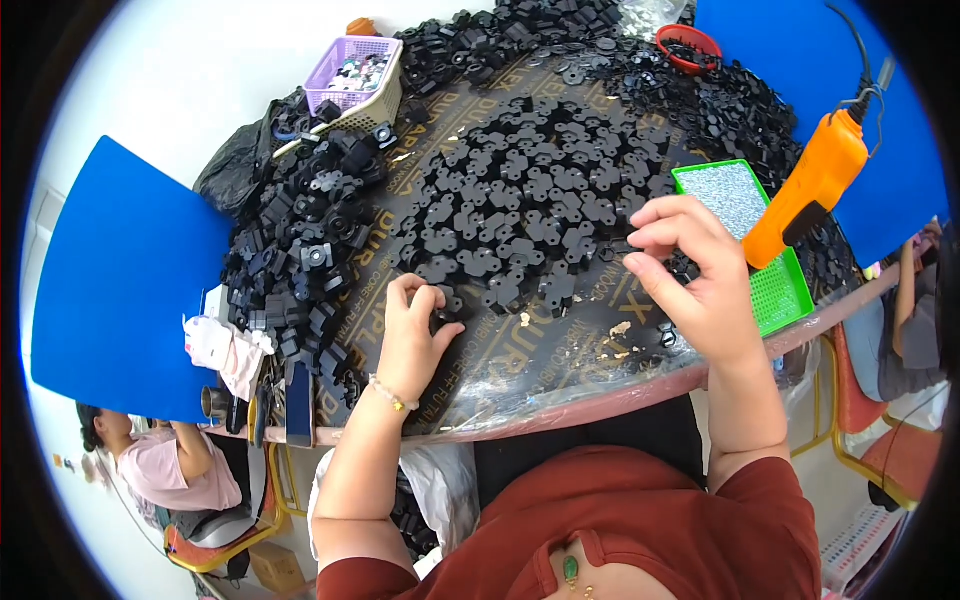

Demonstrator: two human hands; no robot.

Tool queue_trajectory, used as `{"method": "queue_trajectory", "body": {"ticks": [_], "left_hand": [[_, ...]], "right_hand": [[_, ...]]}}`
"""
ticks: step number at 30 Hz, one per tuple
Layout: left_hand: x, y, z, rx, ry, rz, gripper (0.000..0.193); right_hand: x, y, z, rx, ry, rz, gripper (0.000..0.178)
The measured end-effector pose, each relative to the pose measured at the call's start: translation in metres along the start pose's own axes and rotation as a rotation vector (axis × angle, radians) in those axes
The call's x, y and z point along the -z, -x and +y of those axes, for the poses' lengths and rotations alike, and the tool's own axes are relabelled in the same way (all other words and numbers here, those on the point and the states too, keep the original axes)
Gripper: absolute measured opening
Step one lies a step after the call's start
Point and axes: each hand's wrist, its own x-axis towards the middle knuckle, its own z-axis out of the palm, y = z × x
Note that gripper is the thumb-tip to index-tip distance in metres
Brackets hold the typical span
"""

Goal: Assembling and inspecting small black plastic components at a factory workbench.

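Note:
My left hand (410,325) rests at the near edge of the pile, its fingers curled around a small black plastic part (444,318) that is mostly hidden. Over the right side of the table my right hand (695,285) is raised, thumb and fingers apart, with nothing visible between them. Many flat black plastic pieces with lobed outlines (530,200) lie spread in front of both hands. Beside my right hand an orange electric screwdriver (820,180) lies across a green tray (790,300), whose far section holds small silvery pieces (722,195).
Chunky black parts (310,240) are heaped on the left. A purple basket (335,75) and a red bowl (690,45) stand at the back. Blue panels (125,290) flank the table. Pink cloth (225,350) lies at left; a person (170,460) sits beyond it.

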Motion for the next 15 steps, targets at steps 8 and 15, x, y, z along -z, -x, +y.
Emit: {"method": "queue_trajectory", "body": {"ticks": [8,15], "left_hand": [[-0.002,-0.024,-0.003,0.033,0.062,-0.020,0.049],[0.061,-0.073,-0.056,-0.111,-0.396,0.276,0.026]], "right_hand": [[0.027,0.044,0.009,-0.225,0.513,-0.520,0.028],[0.023,0.067,0.023,-0.079,0.679,-0.559,0.023]]}}
